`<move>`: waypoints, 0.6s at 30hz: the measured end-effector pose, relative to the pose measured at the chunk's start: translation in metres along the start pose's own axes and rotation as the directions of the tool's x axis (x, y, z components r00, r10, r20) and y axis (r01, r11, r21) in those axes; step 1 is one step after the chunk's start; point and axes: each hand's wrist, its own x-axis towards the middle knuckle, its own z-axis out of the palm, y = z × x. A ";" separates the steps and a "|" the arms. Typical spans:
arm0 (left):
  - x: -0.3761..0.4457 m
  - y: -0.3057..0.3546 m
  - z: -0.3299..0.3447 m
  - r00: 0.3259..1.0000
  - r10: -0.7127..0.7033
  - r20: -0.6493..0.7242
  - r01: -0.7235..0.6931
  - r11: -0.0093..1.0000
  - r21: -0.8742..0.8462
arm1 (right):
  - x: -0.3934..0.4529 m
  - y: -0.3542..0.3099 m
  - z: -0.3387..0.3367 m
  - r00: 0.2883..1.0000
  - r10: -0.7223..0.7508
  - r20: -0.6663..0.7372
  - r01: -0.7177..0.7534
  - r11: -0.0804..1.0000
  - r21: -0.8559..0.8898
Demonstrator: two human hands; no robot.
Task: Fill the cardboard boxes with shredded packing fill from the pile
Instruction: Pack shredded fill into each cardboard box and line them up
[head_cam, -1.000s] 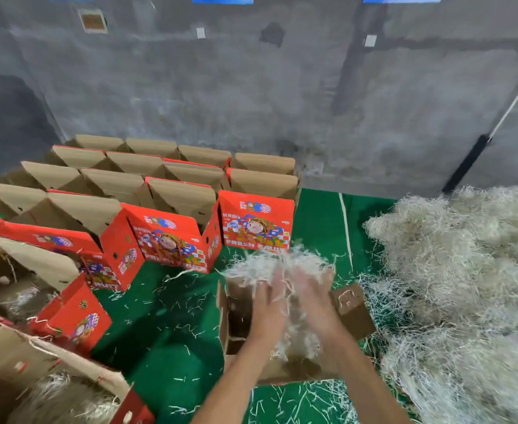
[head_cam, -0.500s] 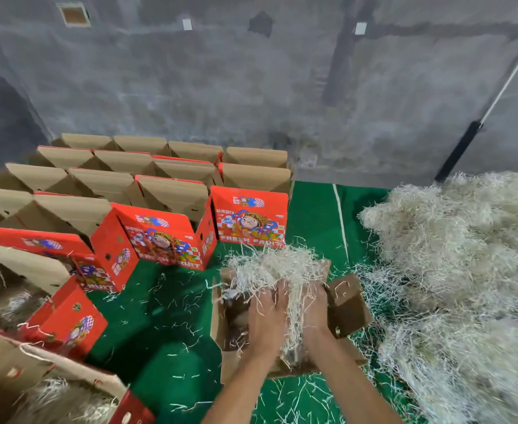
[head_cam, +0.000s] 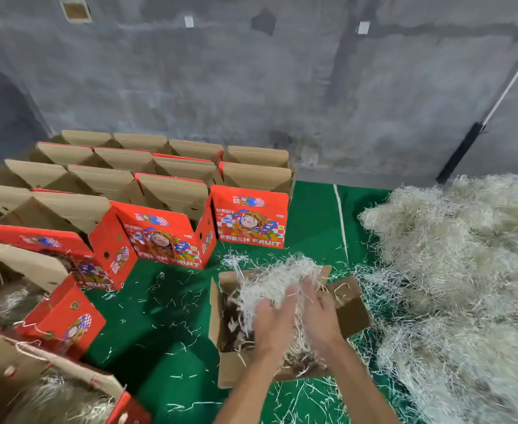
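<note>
An open cardboard box [head_cam: 224,367] stands on the green mat just in front of me, flaps spread. A clump of pale shredded fill [head_cam: 277,278] sits in it and rises above its far rim. My left hand [head_cam: 274,321] and my right hand [head_cam: 322,312] lie side by side on top of the clump, fingers stretched forward into the shreds and pressing down. The big pile of shredded fill [head_cam: 453,258] covers the floor to the right, touching the box's right flap.
Rows of open red "Fresh Fruit" boxes [head_cam: 250,217] stand at the left and back against a grey concrete wall. Boxes holding fill [head_cam: 53,399] sit at the lower left. A black-and-white pole [head_cam: 462,151] leans at the right. Loose shreds litter the green mat [head_cam: 166,316].
The clump that my hands held above the box has gone down into it. My fingers have spread out and now press on top of it.
</note>
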 end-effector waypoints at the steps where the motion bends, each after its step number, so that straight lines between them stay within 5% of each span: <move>1: 0.007 0.000 -0.013 0.997 -0.059 -0.059 0.057 0.997 -0.047 | 0.004 0.002 -0.014 0.998 -0.025 -0.066 0.025 1.000 0.000; 4: 0.030 -0.007 -0.073 0.939 -0.021 -0.343 -0.005 0.997 -0.077 | 0.016 0.009 -0.067 0.959 -0.008 -0.283 0.048 0.990 0.135; 5: 0.030 -0.006 -0.083 0.939 0.005 -0.345 -0.027 0.998 -0.059 | 0.017 0.009 -0.073 0.955 -0.001 -0.297 0.055 0.983 0.174; 7: 0.025 -0.004 -0.070 0.997 -0.037 -0.065 0.034 0.999 -0.042 | 0.013 0.001 -0.051 0.987 0.016 -0.157 0.009 0.987 0.160; 9: 0.006 0.005 -0.038 0.957 -0.129 0.260 0.148 0.987 -0.055 | 0.002 0.000 -0.015 0.997 0.048 0.055 -0.054 0.993 0.109; 11: -0.006 0.008 -0.023 0.932 -0.044 0.359 0.089 0.990 -0.109 | -0.005 0.000 0.005 0.994 0.037 0.099 -0.050 0.990 0.131; 13: -0.005 0.014 -0.042 0.973 0.014 0.231 0.022 0.988 -0.155 | -0.003 0.000 -0.006 1.000 0.005 0.018 -0.008 0.988 0.154; 15: 0.011 0.007 -0.064 0.998 -0.037 -0.060 0.021 0.972 -0.235 | 0.004 0.002 -0.021 0.997 0.034 -0.064 -0.026 0.992 0.125; 18: 0.013 0.013 -0.055 0.999 -0.047 0.017 0.050 0.956 -0.288 | 0.003 0.005 -0.014 0.993 0.108 0.037 -0.109 0.993 0.043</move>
